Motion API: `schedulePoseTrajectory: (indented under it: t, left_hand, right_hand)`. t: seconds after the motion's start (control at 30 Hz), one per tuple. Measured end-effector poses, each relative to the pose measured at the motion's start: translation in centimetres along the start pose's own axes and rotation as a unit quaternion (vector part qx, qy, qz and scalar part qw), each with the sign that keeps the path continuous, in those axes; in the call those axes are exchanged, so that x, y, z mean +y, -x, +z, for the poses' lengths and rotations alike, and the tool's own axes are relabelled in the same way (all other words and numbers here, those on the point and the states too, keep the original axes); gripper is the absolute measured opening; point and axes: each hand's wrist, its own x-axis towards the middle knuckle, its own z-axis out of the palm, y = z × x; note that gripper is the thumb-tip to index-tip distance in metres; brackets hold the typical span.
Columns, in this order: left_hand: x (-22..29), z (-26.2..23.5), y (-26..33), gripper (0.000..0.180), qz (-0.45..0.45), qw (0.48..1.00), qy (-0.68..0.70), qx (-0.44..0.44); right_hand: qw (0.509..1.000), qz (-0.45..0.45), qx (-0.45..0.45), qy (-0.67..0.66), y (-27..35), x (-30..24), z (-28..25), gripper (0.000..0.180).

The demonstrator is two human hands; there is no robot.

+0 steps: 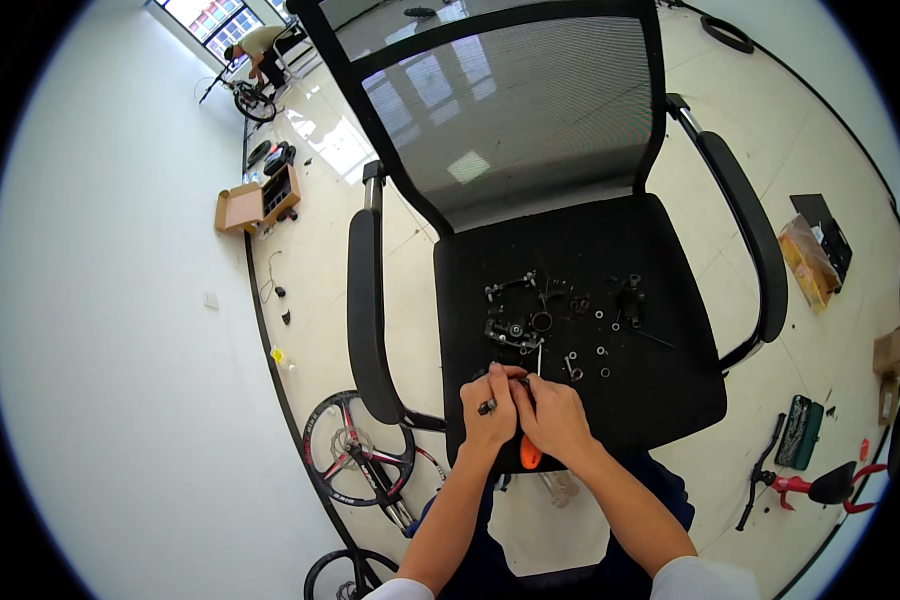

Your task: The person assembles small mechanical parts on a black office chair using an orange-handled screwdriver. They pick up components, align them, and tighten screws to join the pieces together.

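Both my hands are closed and meet over the front of a black chair seat (580,240). A small dark bike part (487,407) sticks out of my left hand (490,410). My right hand (553,418) presses its fingertips against the left ones; what they pinch is hidden. Under the right hand shows the orange handle of a screwdriver (531,453), and a thin pale shaft runs out beyond the fingers; whether it is gripped or lies there, I cannot tell. Just beyond my hands lie a dark brake-like assembly (513,331), a ring clamp (541,321) and several small washers (601,351).
Armrests (370,300) flank the seat, and a mesh backrest (520,110) rises behind. On the floor are bike wheels (342,462), an open cardboard box (260,203), a green toolbox (799,432) and a red bike frame (795,487). Another person (262,45) bends over a bike far left.
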Motion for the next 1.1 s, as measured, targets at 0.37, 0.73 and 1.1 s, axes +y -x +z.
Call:
schedulePoseTrajectory:
  t: [0.37, 0.73, 1.1]
  left_hand:
    - [0.9, 0.0, -0.1, 0.046, -0.011, 0.994, 0.048, -0.095]
    - [1.0, -0.8, -0.3, 0.05, -0.058, 0.986, 0.105, -0.117]
    - [0.6, 0.0, -0.3, 0.035, -0.019, 0.995, 0.062, -0.078]
  right_hand:
    - [0.997, -0.046, 0.021, -0.053, -0.6, 0.0, -2.0, 0.015]
    - [0.994, -0.04, 0.027, -0.102, -0.6, -0.3, -0.4, 0.015]
    - [0.994, -0.106, -0.012, -0.013, -1.0, 0.5, -1.4, 0.014]
